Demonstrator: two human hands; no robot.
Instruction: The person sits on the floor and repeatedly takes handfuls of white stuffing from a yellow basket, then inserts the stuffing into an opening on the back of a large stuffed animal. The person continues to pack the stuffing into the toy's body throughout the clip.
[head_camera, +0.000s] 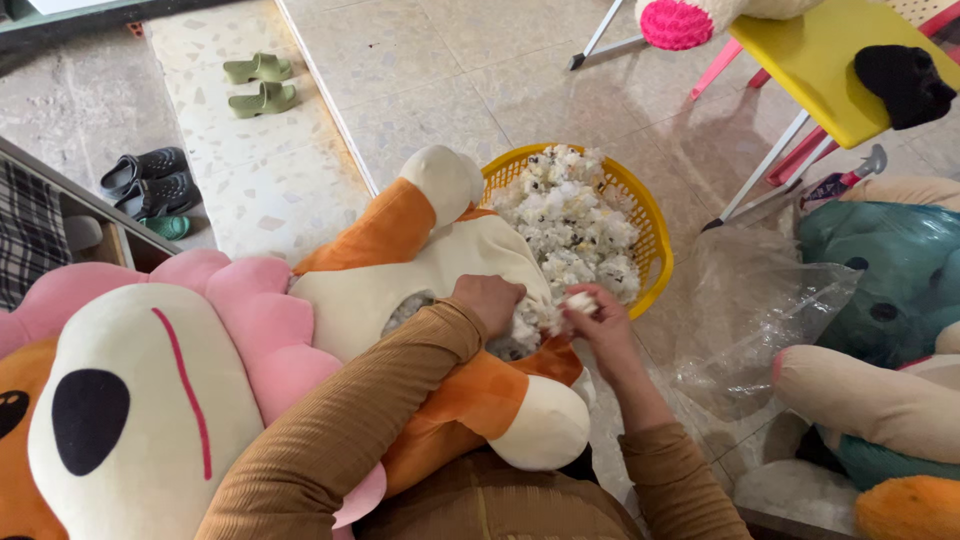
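Note:
A big plush lion (400, 280) with a cream belly, orange legs and a pink mane lies across my lap. My left hand (490, 303) is closed and pressed into an opening in its belly, where white stuffing shows. My right hand (595, 318) pinches a tuft of white stuffing (580, 300) right beside that opening. Just beyond the toy stands a yellow basket (655, 245) heaped with white stuffing (570, 215).
A crumpled clear plastic bag (760, 310) lies on the tiled floor at right, beside a teal plush toy (885, 270) and other soft toys. A yellow chair (820, 60) stands at the back right. Green slippers (258, 85) and dark sandals (145, 180) lie at the left.

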